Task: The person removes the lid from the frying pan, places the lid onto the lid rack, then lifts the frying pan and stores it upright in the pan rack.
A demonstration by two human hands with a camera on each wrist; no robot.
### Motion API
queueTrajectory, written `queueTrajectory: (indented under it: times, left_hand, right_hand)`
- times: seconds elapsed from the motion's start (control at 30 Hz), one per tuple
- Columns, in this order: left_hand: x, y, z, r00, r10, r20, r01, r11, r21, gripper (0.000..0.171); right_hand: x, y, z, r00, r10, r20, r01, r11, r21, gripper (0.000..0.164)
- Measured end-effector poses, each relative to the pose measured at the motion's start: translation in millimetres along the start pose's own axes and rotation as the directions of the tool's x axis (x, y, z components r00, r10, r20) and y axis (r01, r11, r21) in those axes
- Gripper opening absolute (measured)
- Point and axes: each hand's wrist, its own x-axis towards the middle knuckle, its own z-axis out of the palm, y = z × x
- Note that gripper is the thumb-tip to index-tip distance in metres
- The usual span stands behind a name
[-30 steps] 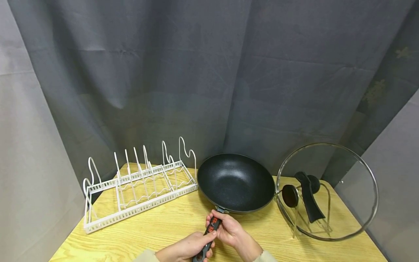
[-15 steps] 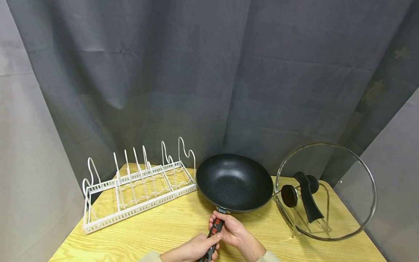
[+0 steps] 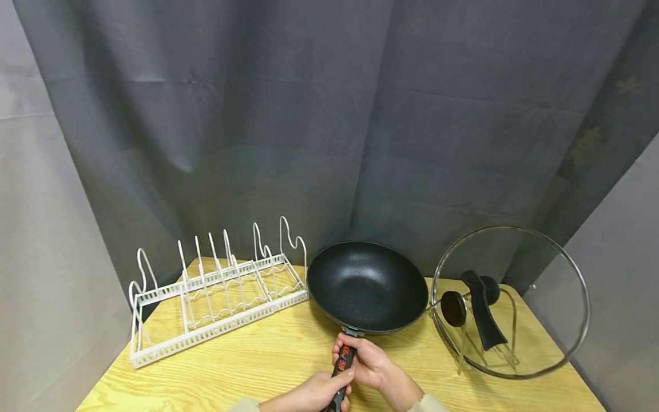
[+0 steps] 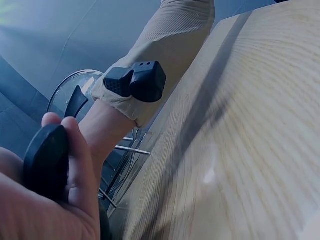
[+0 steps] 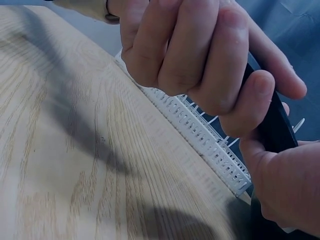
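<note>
Handle (image 3: pixel 344 361), left hand (image 3: pixel 320 390) and right hand (image 3: pixel 368 364) sit a little further to your right than a second ago; the bowl of the pan (image 3: pixel 368 289) keeps nearly the same place. Pan: round, deep, black inside, smooth, with a soft pale sheen on the far wall and thin rim. Handle black too, red lettering along its top, joined to the bowl by a grey metal bracket (image 3: pixel 353 331). Handle points back toward you.

You grip with both hands. Left fingers curl round the rear of the handle, thumb laid along it; right fingers wrap the front part, close to the bracket. Hands touch or nearly so.

Pan is at mid table (image 3: pixel 268 357), between rack and lid. Its left edge lies right by the end of the white wire rack (image 3: pixel 226 326); contact there you cannot tell, nor whether the base bears on the wood. To your right, the clear lid (image 3: pixel 540 292) leans upright in a wire stand (image 3: pixel 461 350), black grip facing you. Grey curtain (image 3: pixel 288 143) behind.
</note>
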Motion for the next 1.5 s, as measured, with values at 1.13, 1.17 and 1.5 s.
queueTrajectory:
  times: [1.13,1.17,1.5]
  left_hand:
    - [10.1,0.8,27.0,0.999,-0.038,0.007,0.038,0.994,-0.098,0.028]
    - [10.2,0.7,27.8,0.999,-0.034,0.007,0.035,0.995,-0.094,0.028]
    - [9.7,3.2,35.7,0.999,-0.041,0.000,0.041,0.996,-0.085,0.029]
  right_hand:
    - [-11,-11,-10,0.998,0.056,0.003,-0.056,0.996,-0.071,0.030]
    - [-12,-12,-11,0.998,0.058,0.001,-0.058,0.995,-0.076,0.030]
    - [-18,-15,-15,0.995,0.089,0.042,-0.085,0.991,-0.102,0.034]
